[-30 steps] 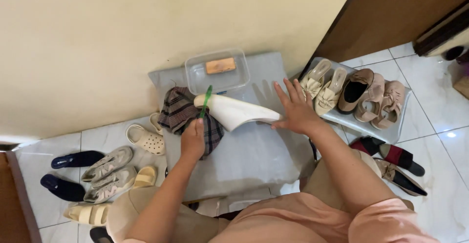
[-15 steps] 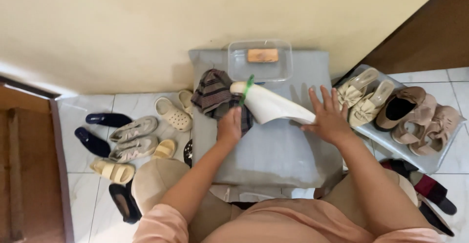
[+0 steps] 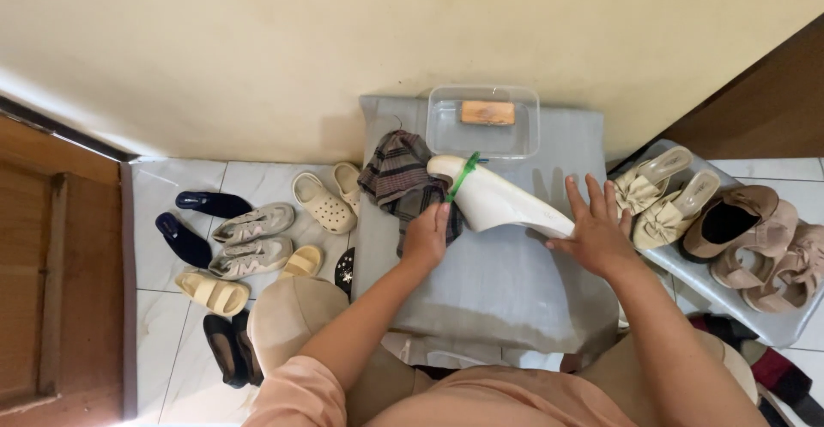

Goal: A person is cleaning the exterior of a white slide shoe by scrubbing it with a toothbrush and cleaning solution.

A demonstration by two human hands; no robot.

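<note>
Bright even daylight, soft shadows, sharp focus, wide-angle bending at edges.

Left hand [image 3: 427,236] pressed checked cloth [image 3: 399,174] against white shoe [image 3: 498,204] on grey cushion [image 3: 489,290]; right hand [image 3: 596,234] held shoe's heel end, fingers spread.

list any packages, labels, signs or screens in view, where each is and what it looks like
No labels, signs or screens show.
clear plastic container: the nearest thing to a package, at the far edge of the grey mat by the wall; rectangular, see-through, open-topped.
brown block: inside that container; small, rectangular, orange-brown.
</note>
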